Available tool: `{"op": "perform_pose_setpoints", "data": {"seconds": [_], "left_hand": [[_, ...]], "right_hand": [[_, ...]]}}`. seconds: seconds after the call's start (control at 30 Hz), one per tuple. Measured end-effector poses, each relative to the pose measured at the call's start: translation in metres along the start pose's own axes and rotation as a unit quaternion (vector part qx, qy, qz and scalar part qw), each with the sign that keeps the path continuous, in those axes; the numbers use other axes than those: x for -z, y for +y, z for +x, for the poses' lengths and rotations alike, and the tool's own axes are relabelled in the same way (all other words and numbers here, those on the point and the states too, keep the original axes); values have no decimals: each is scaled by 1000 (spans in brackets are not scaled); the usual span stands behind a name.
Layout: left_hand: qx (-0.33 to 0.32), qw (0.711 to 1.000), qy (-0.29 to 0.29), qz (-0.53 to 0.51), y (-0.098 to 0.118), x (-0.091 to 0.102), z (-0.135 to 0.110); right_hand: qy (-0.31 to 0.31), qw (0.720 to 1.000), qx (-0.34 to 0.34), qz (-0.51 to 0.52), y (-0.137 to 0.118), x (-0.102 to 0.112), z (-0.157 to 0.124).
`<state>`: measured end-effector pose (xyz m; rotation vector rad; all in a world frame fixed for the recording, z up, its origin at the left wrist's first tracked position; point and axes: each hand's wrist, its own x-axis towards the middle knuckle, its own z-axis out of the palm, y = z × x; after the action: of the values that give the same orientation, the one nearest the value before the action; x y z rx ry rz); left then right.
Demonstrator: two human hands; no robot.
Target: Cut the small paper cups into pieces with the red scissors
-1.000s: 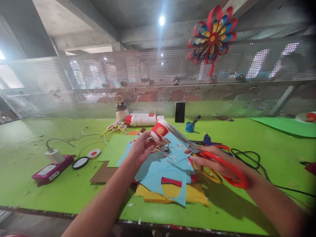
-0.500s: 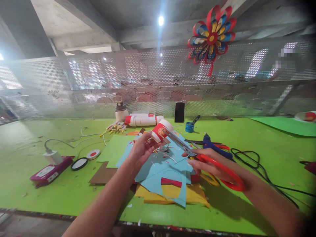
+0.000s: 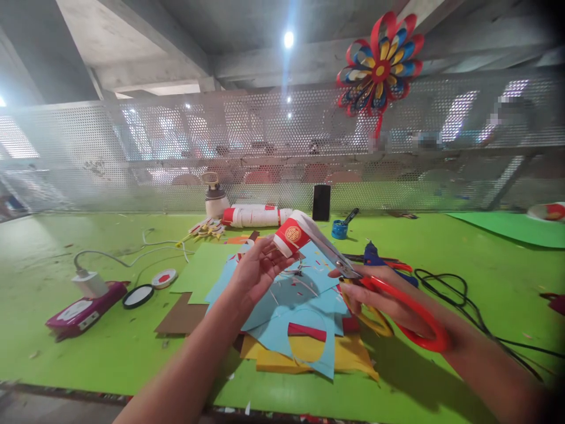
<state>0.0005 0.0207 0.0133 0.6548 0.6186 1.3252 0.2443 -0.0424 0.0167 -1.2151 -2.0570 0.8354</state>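
Note:
A red and white paper cup [image 3: 292,234] with a gold emblem is held tilted in my left hand [image 3: 258,268], whose fingers support it from below and the left. My right hand [image 3: 375,291] grips a pair of scissors [image 3: 408,312] with red handles. Their metal blades reach up and left to the cup's right side and rim; whether they are cutting into it I cannot tell. Under both hands lies a pile of coloured paper, with a light blue sheet [image 3: 273,306] on top that has a round cutout and small scraps.
Stacked paper cups [image 3: 256,217] lie at the back beside a sprayer bottle [image 3: 215,200]. A phone [image 3: 321,202] stands near a blue tape roll [image 3: 339,229]. A blue glue gun [image 3: 373,254] with black cable lies right; a purple power strip [image 3: 86,309] sits left.
The cup has turned slightly, showing more of its emblem, and moved a little right. The scissors and my right hand have shifted slightly right and down.

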Motion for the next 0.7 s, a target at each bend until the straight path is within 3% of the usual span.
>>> {"op": "perform_pose_setpoints", "data": {"seconds": [0.2, 0.47, 0.6, 0.7], "left_hand": [[9, 999, -33, -11, 3, -8, -11], [28, 998, -55, -31, 6, -18, -25], [34, 995, -95, -27, 6, -21, -31], [38, 993, -107, -35, 6, -21, -35]], "right_hand": [[18, 998, 42, 40, -16, 5, 0], [87, 995, 19, 49, -17, -4, -12], [85, 994, 43, 59, -9, -4, -19], [98, 994, 1, 49, 6, -6, -28]]}}
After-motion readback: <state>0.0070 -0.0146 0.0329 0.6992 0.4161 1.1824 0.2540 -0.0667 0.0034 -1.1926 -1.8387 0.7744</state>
